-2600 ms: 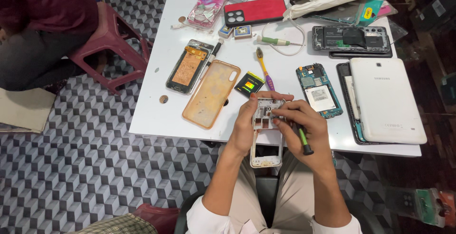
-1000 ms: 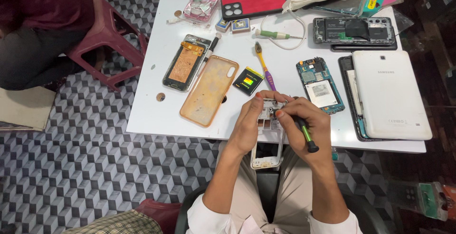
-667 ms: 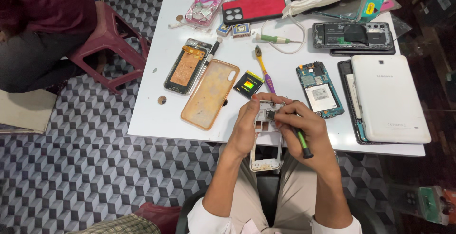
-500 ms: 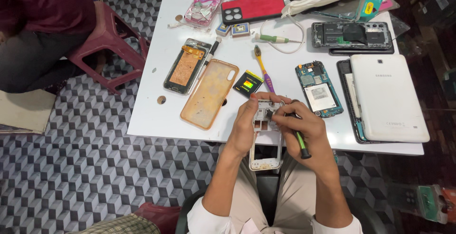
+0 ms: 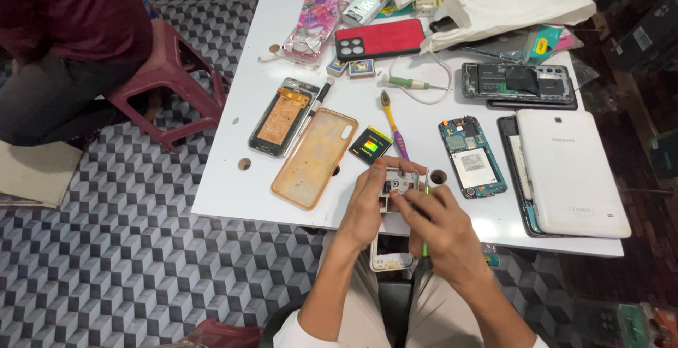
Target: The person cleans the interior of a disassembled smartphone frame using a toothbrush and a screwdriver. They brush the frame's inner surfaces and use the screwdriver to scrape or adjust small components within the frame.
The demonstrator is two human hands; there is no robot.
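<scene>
Both hands work on an opened white phone frame at the white table's front edge

The left hand clasps the frame's side; the right hand pinches a green-handled screwdriver against it; an orange translucent phone case lies at ten o'clock, near

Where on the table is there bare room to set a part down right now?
The widest bare patch is the table's near-left corner, left of the orange phone case. A smaller strip lies between the red phone and the opened phone. The far edge under the white bag is crowded, and the white tablet fills the right side.
</scene>
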